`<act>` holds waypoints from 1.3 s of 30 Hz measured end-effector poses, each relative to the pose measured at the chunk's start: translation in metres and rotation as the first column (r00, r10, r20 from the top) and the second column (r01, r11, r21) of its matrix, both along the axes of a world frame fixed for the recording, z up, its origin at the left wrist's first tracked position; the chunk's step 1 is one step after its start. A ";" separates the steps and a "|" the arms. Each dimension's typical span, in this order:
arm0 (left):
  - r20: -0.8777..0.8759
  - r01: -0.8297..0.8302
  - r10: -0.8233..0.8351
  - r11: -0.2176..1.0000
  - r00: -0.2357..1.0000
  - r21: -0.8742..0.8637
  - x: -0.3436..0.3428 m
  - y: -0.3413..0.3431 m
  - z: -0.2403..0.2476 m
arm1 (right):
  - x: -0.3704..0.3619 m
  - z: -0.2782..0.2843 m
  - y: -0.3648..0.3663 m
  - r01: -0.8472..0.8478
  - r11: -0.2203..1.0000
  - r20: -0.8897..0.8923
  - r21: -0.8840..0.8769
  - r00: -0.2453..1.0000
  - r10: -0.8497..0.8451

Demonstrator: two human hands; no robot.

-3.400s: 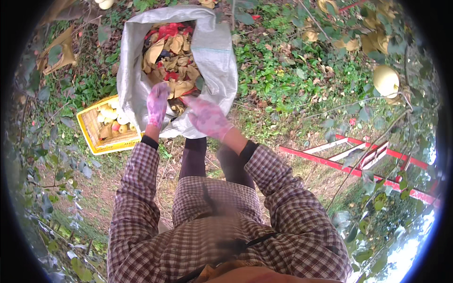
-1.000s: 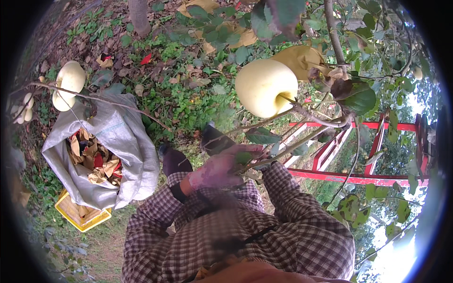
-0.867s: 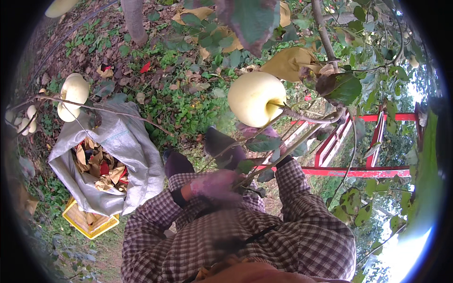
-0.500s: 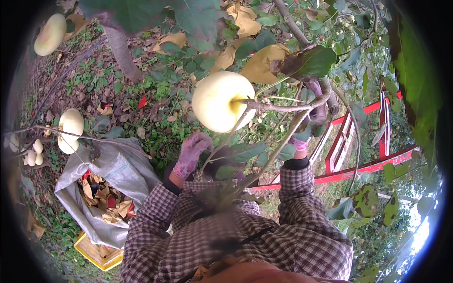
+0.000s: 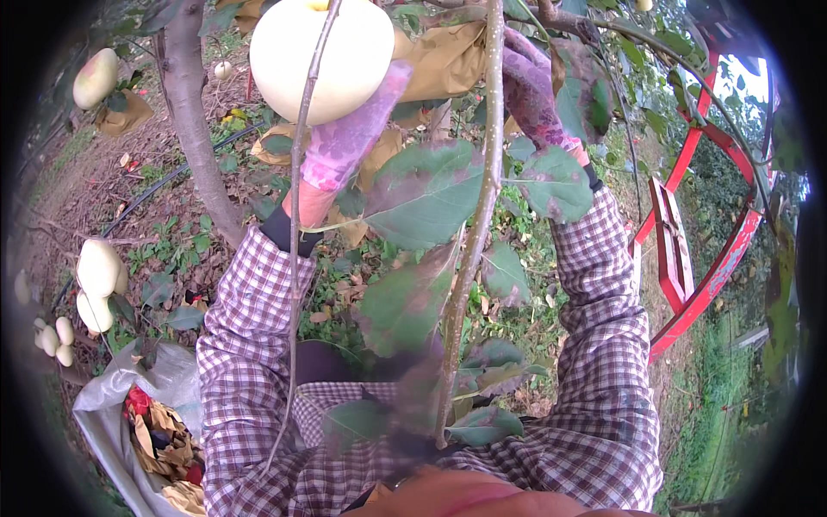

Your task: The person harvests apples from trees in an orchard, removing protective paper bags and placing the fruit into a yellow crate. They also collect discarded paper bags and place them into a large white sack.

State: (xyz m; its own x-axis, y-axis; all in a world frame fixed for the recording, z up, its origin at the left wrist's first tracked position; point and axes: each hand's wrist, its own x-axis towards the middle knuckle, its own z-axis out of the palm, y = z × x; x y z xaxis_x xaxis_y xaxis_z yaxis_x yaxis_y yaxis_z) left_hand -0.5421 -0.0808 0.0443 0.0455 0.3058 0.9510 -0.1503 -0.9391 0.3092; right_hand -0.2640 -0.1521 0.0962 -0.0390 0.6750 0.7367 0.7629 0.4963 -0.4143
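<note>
A large pale apple [image 5: 320,53] hangs on a thin twig at the top. My left hand [image 5: 345,146], in a pink glove, reaches up and cups the apple's lower right side. A crumpled brown paper bag [image 5: 448,60] sits right behind the fruit. My right hand [image 5: 532,95], in a purple-pink glove, is raised beside that bag. Its fingertips are hidden by a branch [image 5: 478,215] and leaves [image 5: 426,194]. Both checked sleeves stretch upward.
The tree trunk [image 5: 194,129] rises at the left. More pale apples [image 5: 96,280] hang at the left edge, one [image 5: 95,77] higher up. A white sack [image 5: 146,414] of torn paper bags lies at the lower left. A red ladder [image 5: 689,258] stands at the right.
I have turned from the sack up into the tree. Both hands have risen to the pale apple, which is now much closer. The left hand has reached it.
</note>
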 end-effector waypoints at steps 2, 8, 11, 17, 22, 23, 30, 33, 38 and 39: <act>-0.030 -0.037 0.040 0.995 0.999 0.094 0.007 0.002 0.030 | -0.001 0.007 0.006 -0.030 0.996 0.194 0.080 0.981 0.013; -0.209 -0.147 0.173 0.980 0.963 0.133 0.025 0.003 0.066 | -0.009 0.025 -0.003 -0.057 0.995 0.255 0.078 0.966 0.035; -0.249 -0.167 0.199 0.975 0.948 0.146 0.026 0.005 0.072 | -0.010 0.029 -0.003 -0.060 0.995 0.234 0.075 0.971 0.041; -0.256 -0.232 0.281 0.951 0.925 0.204 0.030 -0.004 0.070 | -0.007 0.026 0.003 -0.052 0.992 0.225 0.113 0.974 0.026; -0.182 -0.358 0.385 0.919 0.905 0.161 0.040 -0.019 0.075 | -0.013 0.026 0.013 -0.030 0.986 0.189 0.165 0.982 -0.001; -0.149 -0.347 0.366 0.928 0.919 0.138 0.039 -0.016 0.070 | -0.011 0.024 0.014 -0.031 0.985 0.178 0.168 0.984 0.001; 0.143 0.015 0.010 0.985 0.990 -0.172 0.006 0.004 0.030 | 0.005 -0.008 0.006 -0.071 0.996 -0.215 0.049 0.973 0.080; 0.182 0.244 -0.190 0.905 0.965 -0.348 0.006 0.005 0.000 | 0.008 -0.033 -0.007 -0.119 0.993 -0.480 -0.010 0.871 0.100; 0.264 0.573 -0.525 0.603 0.809 -0.556 0.015 -0.018 -0.071 | -0.008 -0.083 -0.044 -0.167 0.973 -0.656 -0.158 0.754 0.023; 0.304 0.654 -0.609 0.506 0.733 -0.563 0.038 -0.027 -0.086 | 0.014 -0.113 -0.053 -0.017 0.993 -0.392 -0.116 0.919 -0.030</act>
State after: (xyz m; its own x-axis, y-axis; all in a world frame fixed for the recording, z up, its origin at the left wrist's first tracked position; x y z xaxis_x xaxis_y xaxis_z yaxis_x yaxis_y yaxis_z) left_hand -0.5039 -0.1079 -0.0416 0.4131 0.7082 0.5725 -0.6654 -0.1944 0.7207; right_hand -0.2497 -0.2052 -0.0170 0.2419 0.7548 0.6097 0.5301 0.4235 -0.7346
